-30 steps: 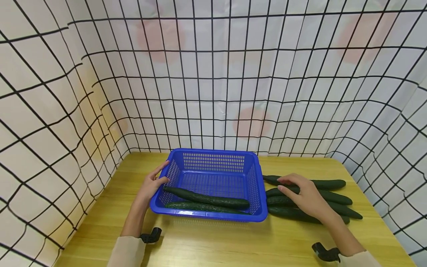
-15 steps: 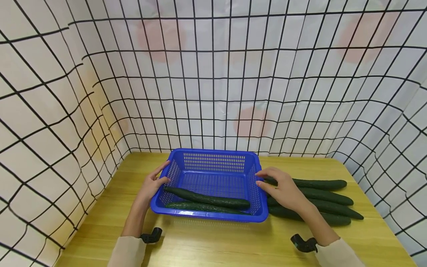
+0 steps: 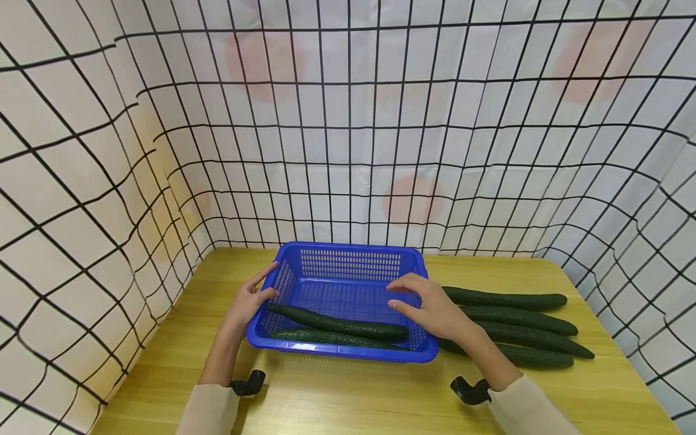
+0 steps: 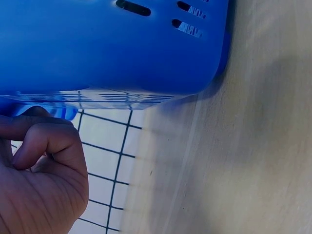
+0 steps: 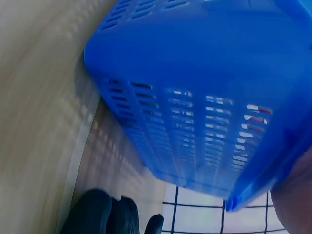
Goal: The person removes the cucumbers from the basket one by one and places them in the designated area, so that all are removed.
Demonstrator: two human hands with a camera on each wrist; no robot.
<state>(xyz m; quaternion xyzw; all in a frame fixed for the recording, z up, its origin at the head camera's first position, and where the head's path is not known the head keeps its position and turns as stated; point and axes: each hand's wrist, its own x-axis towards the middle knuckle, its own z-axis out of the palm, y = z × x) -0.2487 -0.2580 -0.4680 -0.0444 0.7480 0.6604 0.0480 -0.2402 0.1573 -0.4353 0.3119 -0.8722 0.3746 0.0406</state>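
Observation:
A blue plastic basket (image 3: 337,296) stands mid-table in the head view, with one cucumber (image 3: 342,323) and another cucumber (image 3: 326,337) lying along its near side. My left hand (image 3: 244,308) grips its left rim; the left wrist view shows curled fingers (image 4: 53,141) beside the basket wall (image 4: 107,53). Over the right rim reaches my right hand (image 3: 435,308), thumb and fingers apart with nothing between them. In the right wrist view the perforated side (image 5: 185,117) fills most of the picture, and only part of the hand (image 5: 297,195) shows at the edge.
Several cucumbers lie side by side on the wooden table (image 3: 353,399) right of the basket, the farthest cucumber (image 3: 505,298) at the back; the right hand and forearm cover some of their left ends. A white sheet with a black grid (image 3: 348,145) walls the back and sides.
My right hand has moved left from above the loose cucumbers, across the basket's right rim to over its inside. The left hand, basket and cucumbers have stayed in place.

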